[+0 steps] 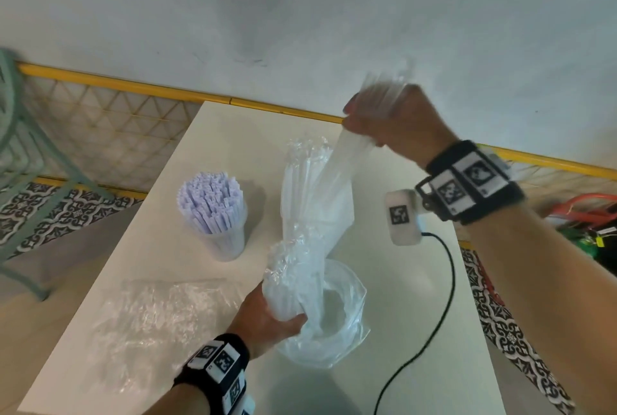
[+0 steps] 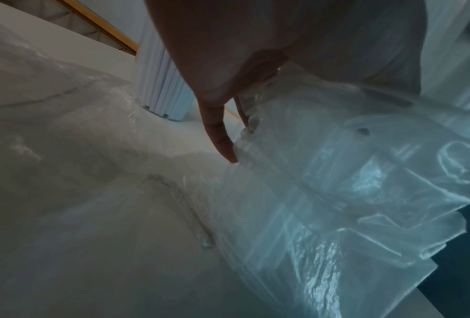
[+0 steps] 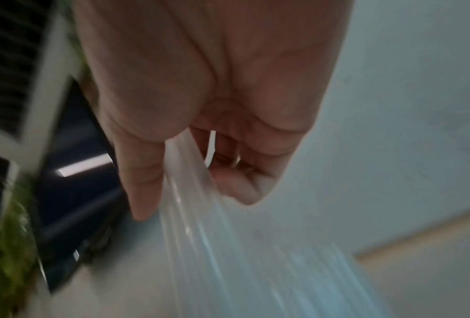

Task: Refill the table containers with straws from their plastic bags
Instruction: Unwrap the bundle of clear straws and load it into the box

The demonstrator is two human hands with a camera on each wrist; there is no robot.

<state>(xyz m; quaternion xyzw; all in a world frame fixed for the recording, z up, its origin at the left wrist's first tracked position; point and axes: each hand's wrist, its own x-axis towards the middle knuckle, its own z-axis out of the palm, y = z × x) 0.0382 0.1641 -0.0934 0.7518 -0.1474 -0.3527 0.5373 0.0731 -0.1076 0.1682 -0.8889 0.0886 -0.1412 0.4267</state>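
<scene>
My right hand (image 1: 384, 120) is raised over the white table (image 1: 207, 134) and grips a bundle of clear straws (image 1: 334, 174); the same hand (image 3: 190, 185) appears blurred in the right wrist view. The straws slant down into a crumpled clear plastic bag (image 1: 320, 324) near the front. My left hand (image 1: 277, 314) grips that bag's bunched side (image 2: 323, 172). A clear container (image 1: 227, 241) packed with white straws (image 1: 210, 201) stands to the left. Whether a container sits inside the held bag I cannot tell.
A flat, crumpled clear bag (image 1: 160, 317) lies at the table's front left. More clear wrapping with straws (image 1: 307, 154) stands behind the held bundle. A black cable (image 1: 444, 287) runs across the right of the table. A green chair (image 1: 20, 134) stands at the far left.
</scene>
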